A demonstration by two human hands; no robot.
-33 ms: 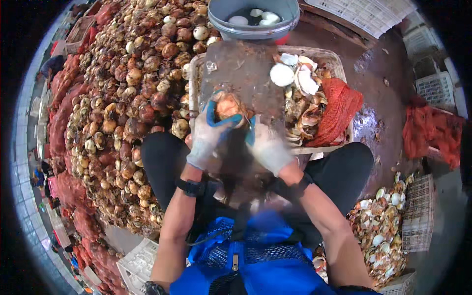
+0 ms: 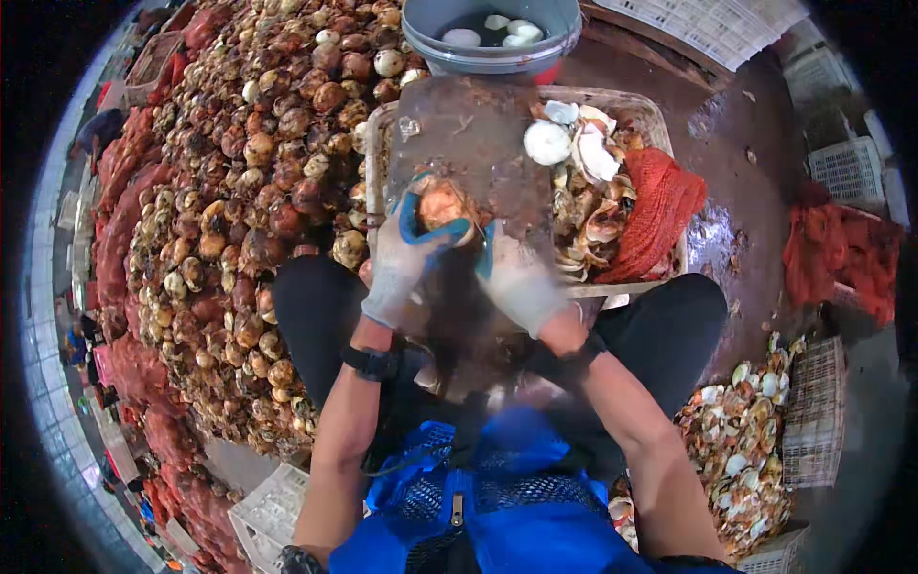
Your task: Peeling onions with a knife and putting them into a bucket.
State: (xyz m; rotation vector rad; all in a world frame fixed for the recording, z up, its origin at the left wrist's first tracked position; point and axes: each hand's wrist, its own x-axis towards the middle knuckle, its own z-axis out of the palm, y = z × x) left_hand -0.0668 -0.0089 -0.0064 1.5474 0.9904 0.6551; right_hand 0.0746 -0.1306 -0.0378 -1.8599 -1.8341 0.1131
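Observation:
A brown-skinned onion [image 2: 443, 207] rests on a dark, wet cutting board [image 2: 469, 124] in front of me. My left hand [image 2: 406, 249], in a white glove with blue fingertips, is closed round the onion's left and near sides. Close against its right side is my right hand [image 2: 516, 277], gloved the same way and slightly blurred. The right fingers are drawn together; what they hold, if anything, is hidden. Under the board sits a pale crate [image 2: 660, 124] holding onion skins [image 2: 598, 225], a white cut onion piece [image 2: 548, 143] and red netting [image 2: 655, 215].
A large heap of unpeeled onions [image 2: 258, 210] spreads along my left. Beyond the board stands a grey bucket [image 2: 492, 62] with white peeled onions in liquid. Onion scraps [image 2: 741, 450] lie at lower right beside a white crate [image 2: 813, 411]. Red mesh sacks [image 2: 129, 230] line the far left.

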